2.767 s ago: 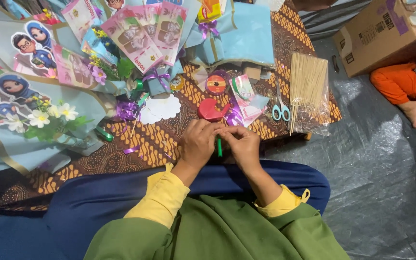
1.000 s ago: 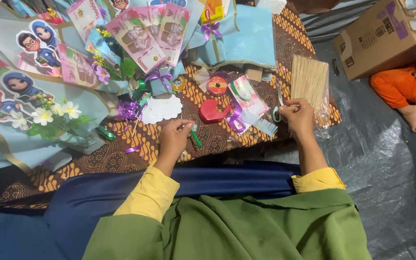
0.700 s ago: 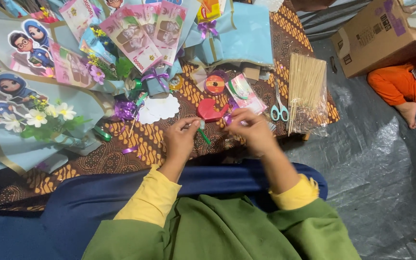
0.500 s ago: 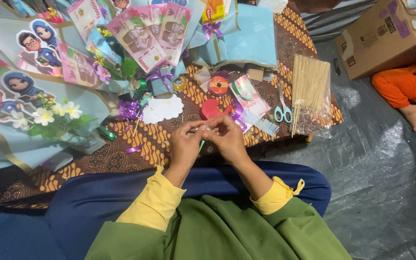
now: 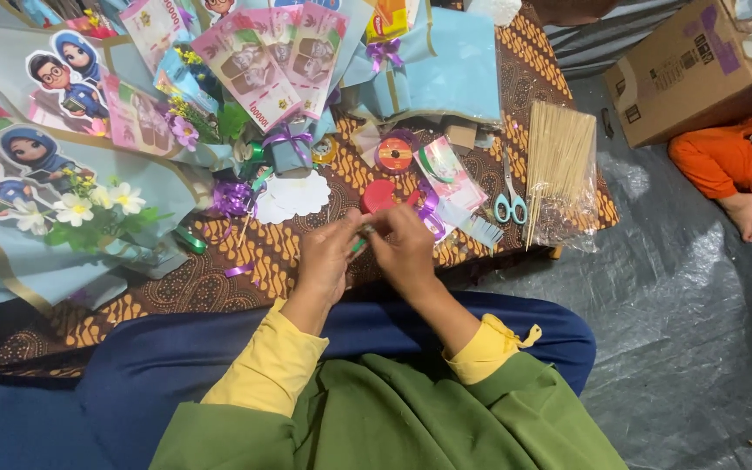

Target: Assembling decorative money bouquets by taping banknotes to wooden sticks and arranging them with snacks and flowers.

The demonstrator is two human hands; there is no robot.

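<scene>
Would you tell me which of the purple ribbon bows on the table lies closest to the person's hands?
The purple ribbon bow just beyond the right hand; the others sit farther left or back.

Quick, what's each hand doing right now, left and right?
Left hand: fingers pinched on a small green piece, shared with the right.
Right hand: fingertips pinched at the same spot.

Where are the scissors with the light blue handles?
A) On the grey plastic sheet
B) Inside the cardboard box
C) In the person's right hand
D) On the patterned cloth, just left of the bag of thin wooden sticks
D: the scissors lie on the patterned cloth, just left of the bag of wooden sticks, while the right hand and left hand meet nearer the person.
</scene>
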